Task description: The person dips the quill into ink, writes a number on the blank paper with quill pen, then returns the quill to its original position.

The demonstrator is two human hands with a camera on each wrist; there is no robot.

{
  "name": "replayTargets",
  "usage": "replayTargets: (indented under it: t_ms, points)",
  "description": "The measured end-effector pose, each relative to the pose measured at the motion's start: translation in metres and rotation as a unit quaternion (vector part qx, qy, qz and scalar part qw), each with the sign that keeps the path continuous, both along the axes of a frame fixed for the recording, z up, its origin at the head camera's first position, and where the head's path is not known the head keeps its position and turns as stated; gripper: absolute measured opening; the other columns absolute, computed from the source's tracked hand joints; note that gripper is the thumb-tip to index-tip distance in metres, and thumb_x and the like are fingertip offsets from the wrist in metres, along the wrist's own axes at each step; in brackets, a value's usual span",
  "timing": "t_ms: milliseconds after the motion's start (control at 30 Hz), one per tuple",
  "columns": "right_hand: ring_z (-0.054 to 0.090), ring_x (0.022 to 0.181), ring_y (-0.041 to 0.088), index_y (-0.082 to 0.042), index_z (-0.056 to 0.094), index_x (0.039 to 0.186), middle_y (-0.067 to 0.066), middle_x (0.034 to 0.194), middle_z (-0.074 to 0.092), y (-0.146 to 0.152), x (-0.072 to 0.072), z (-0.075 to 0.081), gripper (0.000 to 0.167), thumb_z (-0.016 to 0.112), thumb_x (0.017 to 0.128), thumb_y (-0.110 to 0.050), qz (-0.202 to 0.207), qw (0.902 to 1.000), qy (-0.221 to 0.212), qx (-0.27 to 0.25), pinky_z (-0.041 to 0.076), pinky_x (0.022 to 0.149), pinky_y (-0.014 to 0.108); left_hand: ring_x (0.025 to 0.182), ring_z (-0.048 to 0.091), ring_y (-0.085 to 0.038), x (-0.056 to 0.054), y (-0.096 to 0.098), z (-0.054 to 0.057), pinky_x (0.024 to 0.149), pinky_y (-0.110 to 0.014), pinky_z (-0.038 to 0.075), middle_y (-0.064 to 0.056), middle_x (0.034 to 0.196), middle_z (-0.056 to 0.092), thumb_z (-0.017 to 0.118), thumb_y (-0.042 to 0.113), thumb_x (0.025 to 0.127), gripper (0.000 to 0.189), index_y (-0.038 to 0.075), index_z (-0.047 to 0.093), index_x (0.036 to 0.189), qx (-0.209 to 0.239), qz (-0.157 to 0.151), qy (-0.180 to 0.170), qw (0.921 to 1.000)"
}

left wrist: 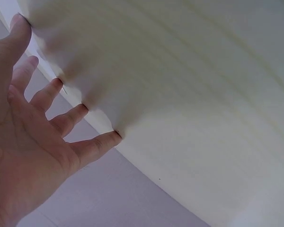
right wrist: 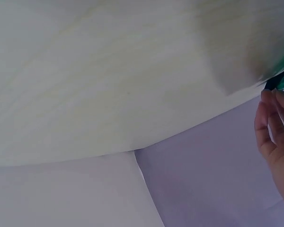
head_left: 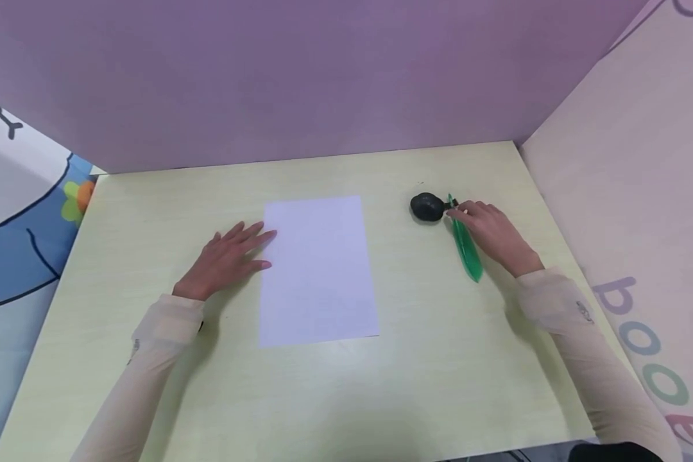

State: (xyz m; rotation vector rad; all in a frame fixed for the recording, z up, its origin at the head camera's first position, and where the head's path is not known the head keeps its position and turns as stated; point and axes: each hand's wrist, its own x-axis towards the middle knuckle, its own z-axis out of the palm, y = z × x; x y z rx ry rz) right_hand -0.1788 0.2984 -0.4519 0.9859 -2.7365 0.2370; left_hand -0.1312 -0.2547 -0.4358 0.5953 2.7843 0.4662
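A sheet of white paper (head_left: pixel 319 273) lies flat on the pale table. My left hand (head_left: pixel 224 260), fingers spread, rests at its left edge, with some fingertips on the paper. The left wrist view shows that hand (left wrist: pixel 47 127) from the palm side. To the right of the paper is a black rounded thing (head_left: pixel 427 207) with a short dark neck. A glossy green leaf-shaped piece (head_left: pixel 466 249) crosses at the neck; whether they are joined, I cannot tell. Thumb and fingers of my right hand (head_left: pixel 493 232) pinch the neck. In the right wrist view, fingertips (right wrist: pixel 267 97) meet at it.
The pale wood-grain table (head_left: pixel 439 385) meets a purple wall (head_left: pixel 300 83) at the back. A light wall with coloured letters (head_left: pixel 641 337) stands along the right side. On the left is a blue and white cartoon picture (head_left: pixel 23 250).
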Motion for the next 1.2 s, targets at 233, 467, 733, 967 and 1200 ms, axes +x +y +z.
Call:
replayTargets:
  t_ms: [233, 467, 733, 967, 1200]
  points:
    - [0.069, 0.095, 0.041, -0.003, 0.068, 0.122, 0.026, 0.111, 0.068, 0.003, -0.003, -0.004, 0.048, 0.063, 0.085, 0.028, 0.013, 0.9999, -0.009, 0.005, 0.061, 0.071, 0.053, 0.158, 0.020, -0.048, 0.000, -0.001, -0.002, 0.119, -0.078, 0.013, -0.011, 0.172, 0.031, 0.063, 0.047, 0.104, 0.066, 0.028, 0.040, 0.163, 0.005, 0.001, 0.005, 1.0000]
    - [0.067, 0.095, 0.038, -0.003, 0.069, 0.118, 0.023, 0.109, 0.067, 0.003, -0.005, -0.005, 0.044, 0.064, 0.086, 0.026, 0.025, 0.9997, -0.005, 0.002, 0.060, 0.068, 0.051, 0.158, 0.021, -0.048, -0.001, -0.001, -0.006, 0.119, -0.078, 0.014, -0.010, 0.171, 0.033, 0.064, 0.048, 0.103, 0.066, 0.029, 0.042, 0.162, 0.012, 0.001, 0.011, 0.9999]
    - [0.068, 0.098, 0.039, -0.002, 0.070, 0.121, 0.025, 0.111, 0.067, 0.007, -0.006, -0.005, 0.045, 0.066, 0.085, 0.025, 0.026, 0.9995, 0.003, 0.016, 0.061, 0.065, 0.051, 0.158, 0.020, -0.048, 0.001, -0.001, -0.005, 0.119, -0.078, 0.013, -0.010, 0.171, 0.032, 0.063, 0.047, 0.104, 0.066, 0.028, 0.041, 0.162, 0.018, 0.001, 0.006, 0.9998]
    - [0.068, 0.106, 0.039, -0.003, 0.070, 0.121, 0.023, 0.115, 0.068, 0.013, -0.007, -0.004, 0.043, 0.067, 0.087, 0.022, 0.014, 0.9998, -0.002, 0.014, 0.061, 0.070, 0.052, 0.159, 0.019, -0.047, 0.001, -0.001, -0.002, 0.120, -0.077, 0.012, -0.010, 0.172, 0.031, 0.062, 0.047, 0.104, 0.065, 0.028, 0.040, 0.163, 0.013, 0.002, 0.002, 0.9999]
    - [0.070, 0.104, 0.038, -0.003, 0.072, 0.119, 0.022, 0.114, 0.070, 0.016, -0.007, -0.005, 0.038, 0.071, 0.087, 0.018, 0.022, 0.9994, 0.020, -0.018, 0.062, 0.068, 0.052, 0.159, 0.019, -0.047, 0.000, -0.002, -0.003, 0.120, -0.077, 0.011, -0.010, 0.171, 0.032, 0.064, 0.047, 0.104, 0.066, 0.028, 0.041, 0.163, 0.017, 0.002, 0.004, 0.9999]
